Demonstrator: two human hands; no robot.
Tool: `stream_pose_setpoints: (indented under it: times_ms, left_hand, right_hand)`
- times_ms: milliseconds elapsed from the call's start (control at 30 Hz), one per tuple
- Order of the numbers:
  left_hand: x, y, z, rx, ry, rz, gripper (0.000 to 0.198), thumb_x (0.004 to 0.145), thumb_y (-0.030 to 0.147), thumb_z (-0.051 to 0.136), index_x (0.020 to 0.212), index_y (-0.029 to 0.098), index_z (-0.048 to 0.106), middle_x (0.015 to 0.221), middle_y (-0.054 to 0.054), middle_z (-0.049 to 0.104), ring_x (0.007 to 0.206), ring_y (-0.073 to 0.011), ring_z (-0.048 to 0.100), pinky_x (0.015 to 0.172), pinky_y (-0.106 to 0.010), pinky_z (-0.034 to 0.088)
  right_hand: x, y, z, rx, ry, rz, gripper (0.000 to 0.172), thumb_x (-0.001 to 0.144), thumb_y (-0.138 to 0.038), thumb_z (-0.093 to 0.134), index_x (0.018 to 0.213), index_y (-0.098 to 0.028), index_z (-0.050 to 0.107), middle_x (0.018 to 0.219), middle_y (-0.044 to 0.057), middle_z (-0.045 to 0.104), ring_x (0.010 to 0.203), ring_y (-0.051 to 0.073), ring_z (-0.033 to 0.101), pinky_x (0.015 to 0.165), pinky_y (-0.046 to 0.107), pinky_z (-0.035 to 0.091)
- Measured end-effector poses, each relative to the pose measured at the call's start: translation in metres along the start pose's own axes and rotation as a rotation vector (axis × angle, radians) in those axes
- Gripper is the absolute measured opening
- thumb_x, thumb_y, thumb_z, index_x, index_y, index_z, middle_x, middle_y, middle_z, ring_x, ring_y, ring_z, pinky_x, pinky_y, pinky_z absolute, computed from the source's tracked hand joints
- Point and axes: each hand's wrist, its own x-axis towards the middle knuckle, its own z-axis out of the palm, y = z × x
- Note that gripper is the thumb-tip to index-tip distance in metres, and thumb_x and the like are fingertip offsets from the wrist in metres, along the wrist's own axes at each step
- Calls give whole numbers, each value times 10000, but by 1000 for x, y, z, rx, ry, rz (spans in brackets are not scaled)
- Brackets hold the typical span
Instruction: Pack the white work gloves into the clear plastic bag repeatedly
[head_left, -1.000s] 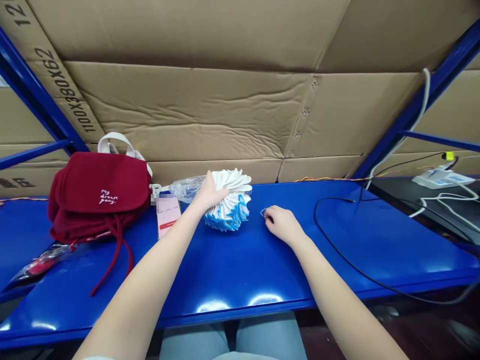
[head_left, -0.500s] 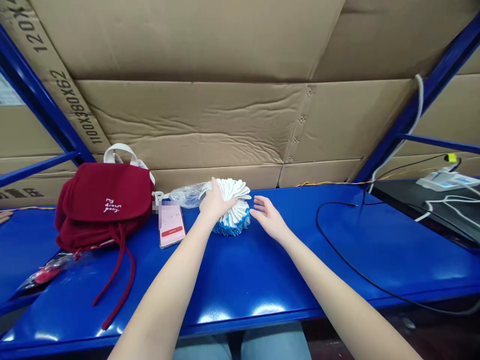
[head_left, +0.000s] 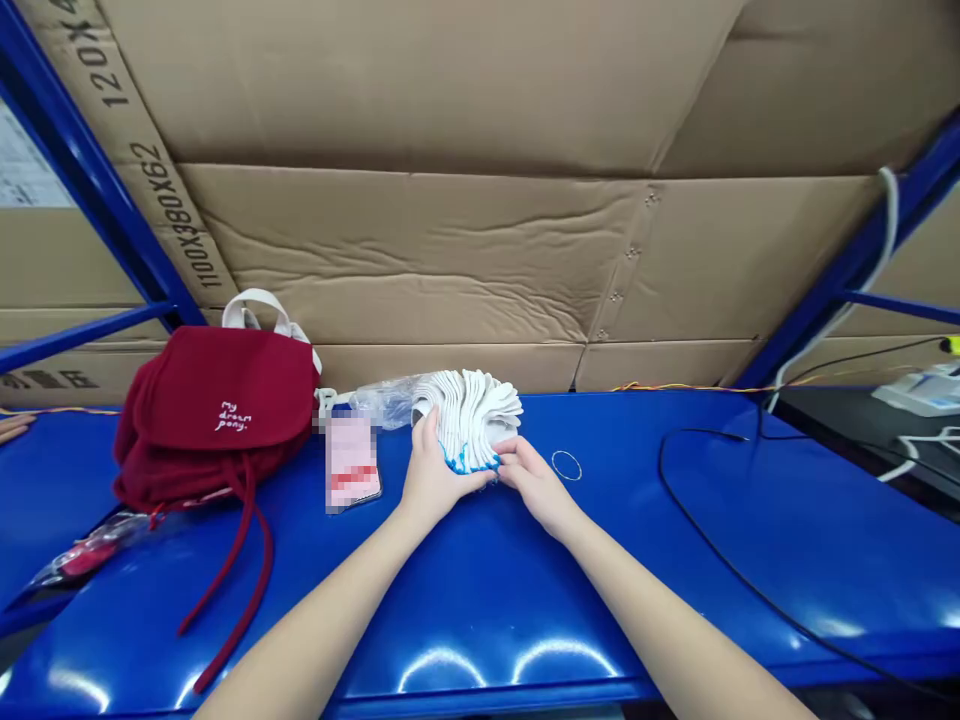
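A thick bundle of white knitted work gloves with blue cuff edges rests on the blue shelf, fanned out in layers. My left hand grips its left side, with the thumb across the blue cuffs at the front. At the right front corner, the fingers of my right hand are closed on the cuff edges; their tips are partly hidden. A thin pale elastic band lies loose on the shelf just right of my right hand.
Left of the gloves are a phone, a clear plastic bag and a dark red backpack with trailing straps. A black cable curves across the right side. Cardboard stands behind. Another person's fingers show at far left.
My left hand has moved from the top of the bundle to its left front. My right hand has come onto the cuffs. The gloves are looser, and an elastic band now shows on the shelf.
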Motion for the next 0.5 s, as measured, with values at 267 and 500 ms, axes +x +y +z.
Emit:
stream_pose_setpoints:
  times_ms: [267, 500]
  left_hand:
    - [2, -13, -4, -1, 39, 101, 988, 576, 405, 769, 1361, 180, 213, 1369, -159, 314, 1332, -297, 308, 1099, -414, 285]
    - [2, -17, -4, -16, 28, 86, 1012, 569, 376, 775, 1385, 192, 207, 1379, -151, 324, 1335, -321, 309, 1088, -472, 295]
  right_hand:
    - [9, 4, 2, 30, 19, -23, 315, 704, -404, 678, 891, -217, 506, 846, 13, 653, 829, 174, 640, 799, 325, 475]
    - [12, 7, -5, 189, -36, 78, 343, 692, -426, 684, 910, -203, 542, 743, -13, 611, 673, 133, 587, 692, 303, 468]
